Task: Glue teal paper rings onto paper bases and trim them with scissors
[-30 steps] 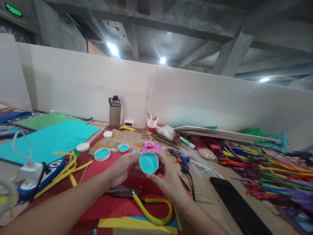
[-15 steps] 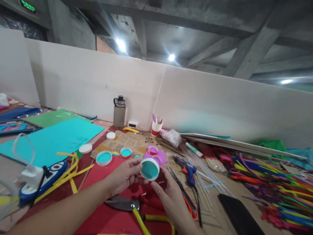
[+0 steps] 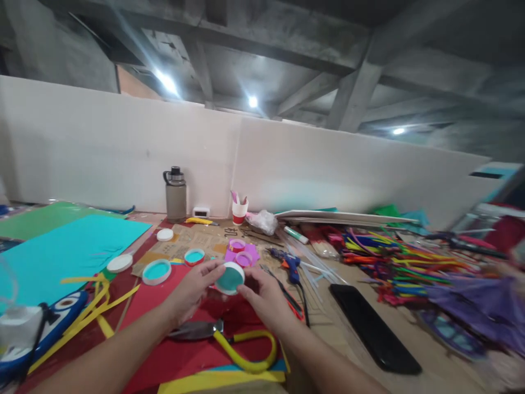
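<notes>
Between my two hands is a round white-rimmed lid [image 3: 230, 279] with a teal disc inside, tilted toward me. My left hand [image 3: 196, 290] grips its left edge with thumb and fingers. On the right side, my right hand [image 3: 262, 295] pinches the rim. Beneath them lies red paper [image 3: 156, 350], with yellow-handled scissors [image 3: 246, 355] on it. Just beyond my hands are a white-rimmed lid with a turquoise inside [image 3: 156, 272], a smaller red-rimmed one [image 3: 194, 256], and two pink rings [image 3: 243, 259] on purple paper.
A blue glue gun [image 3: 292, 268] and a black phone [image 3: 373, 328] lie to the right, with colourful pipe cleaners [image 3: 394, 262] beyond. Turquoise sheets [image 3: 82, 246] and yellow strips [image 3: 98, 309] are at left. A bottle [image 3: 176, 197] and a cup of pens [image 3: 239, 210] stand at the back.
The view has swung to the right, bringing purple items at the right edge into sight. Both hands still hold the lid, and my right hand's fingers now sit closer around its rim.
</notes>
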Tool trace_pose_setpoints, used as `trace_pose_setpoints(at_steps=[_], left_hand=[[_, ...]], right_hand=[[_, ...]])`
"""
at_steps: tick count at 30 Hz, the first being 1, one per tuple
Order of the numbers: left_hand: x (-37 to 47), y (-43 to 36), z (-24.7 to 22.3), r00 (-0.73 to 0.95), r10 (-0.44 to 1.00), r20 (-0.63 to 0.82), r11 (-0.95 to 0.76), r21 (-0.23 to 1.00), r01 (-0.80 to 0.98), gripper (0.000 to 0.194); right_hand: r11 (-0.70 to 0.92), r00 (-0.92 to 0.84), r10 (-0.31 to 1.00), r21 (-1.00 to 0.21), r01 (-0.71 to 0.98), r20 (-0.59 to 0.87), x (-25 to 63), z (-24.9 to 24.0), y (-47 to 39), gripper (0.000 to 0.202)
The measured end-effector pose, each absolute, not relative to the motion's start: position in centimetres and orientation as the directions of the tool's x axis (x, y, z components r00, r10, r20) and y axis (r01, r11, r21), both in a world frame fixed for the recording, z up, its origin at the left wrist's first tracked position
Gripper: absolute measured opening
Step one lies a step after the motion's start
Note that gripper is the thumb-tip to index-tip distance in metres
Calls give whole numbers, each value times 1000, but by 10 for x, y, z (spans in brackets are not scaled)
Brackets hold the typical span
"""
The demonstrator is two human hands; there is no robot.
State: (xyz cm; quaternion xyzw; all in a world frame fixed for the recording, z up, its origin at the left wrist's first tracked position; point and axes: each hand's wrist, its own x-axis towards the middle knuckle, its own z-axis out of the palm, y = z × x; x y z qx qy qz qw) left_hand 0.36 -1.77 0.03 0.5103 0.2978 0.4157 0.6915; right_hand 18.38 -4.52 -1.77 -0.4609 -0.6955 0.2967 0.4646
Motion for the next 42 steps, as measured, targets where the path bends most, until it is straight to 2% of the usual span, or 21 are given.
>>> trace_pose_setpoints(at_steps=[6,10,14,18,24,26,28,29,32,34,36,38,40,42], left_hand=[[4,-11,-8,433,901,-13,121,967,-222,35],[4,-12,-6,399,916,-34,137,963,-234,34],[2,-9,-2,364,931,-18,133,947,-293,28],[-2,0,1,224,974,6,80,926,-370,20],[-7,10,-3,157,988,8,57,911,-409,19],[-8,13,-3,145,989,-5,65,909,-411,18],[-10,15,-3,119,993,-26,75,901,-427,17],[-11,16,-3,120,992,-39,88,891,-445,17],[-12,19,-2,78,996,-33,67,879,-472,12],[-12,19,-2,112,993,-36,88,862,-499,11],[-11,18,-2,136,990,-30,96,855,-510,9],[-10,17,-2,123,992,-20,81,854,-513,10],[-10,15,-2,122,992,-28,86,864,-496,12],[-10,13,-3,134,991,-23,85,873,-480,15]], right_hand=[[395,-179,918,-847,355,353,184,-25,-40,19],[397,-187,918,-814,424,350,186,-25,-40,20],[386,-200,922,-809,442,331,187,-23,-39,21],[379,-274,920,-813,442,280,190,-23,-38,17],[420,-361,894,-772,478,263,190,-28,-38,12],[408,-291,907,-802,436,303,192,-24,-35,13],[397,-88,917,-859,325,390,203,-14,-30,22],[404,69,900,-885,232,429,211,-7,-27,23],[532,471,750,-847,-11,465,240,12,-21,24],[562,556,702,-826,-47,446,251,16,-19,19],[471,474,783,-882,-28,403,249,12,-21,16],[357,293,884,-931,77,364,234,2,-26,12],[368,37,921,-898,241,388,216,-8,-33,12],[420,-73,902,-826,376,425,200,-16,-39,13]])
